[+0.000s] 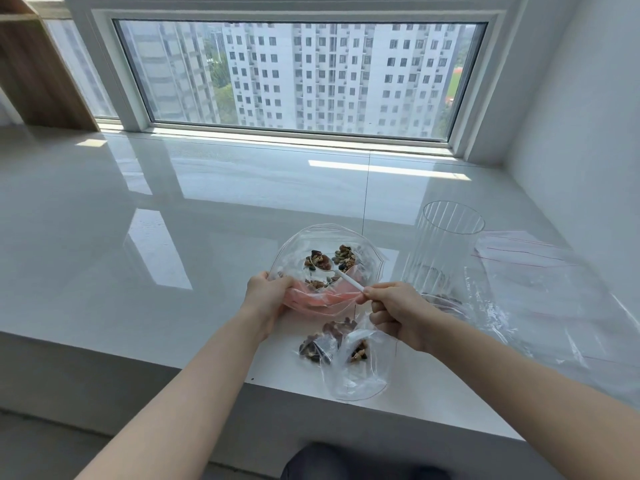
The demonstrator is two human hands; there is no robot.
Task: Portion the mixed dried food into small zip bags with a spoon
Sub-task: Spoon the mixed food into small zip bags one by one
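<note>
A glossy white stone sill [173, 202] runs wide under a long window [301, 77], its polished face mirroring the frame. At the far left stands a brown wood-grain shelf unit [38, 67].

On the right side lie large, crinkled clear plastic zip bags with red seal lines [540, 282], flat and overlapping. Just left of them a tall, ribbed, clear cylindrical jar [440, 251] stands upright, with a few dark bits at its bottom.

Near the middle, a small clear zip bag [325, 244] is held with its mouth open towards the person, a pinkish tint showing through its near lip. Inside sit clumps of mixed dried food [343, 256], brown, tan and dark, lumpy in shape. Nearer the sill's edge lies a second small clear bag with dried pieces inside [349, 355], slack and wrinkled.

Both bare forearms reach forward from the near edge. The left hand [268, 299] curls its fingers round the left rim of the open bag, gripping the film. The right hand [398, 313] pinches the end of a thin white plastic spoon [348, 280] between thumb and fingertips, the other fingers folded under; the spoon slants up and left into the bag, its bowl loaded with food.
</note>
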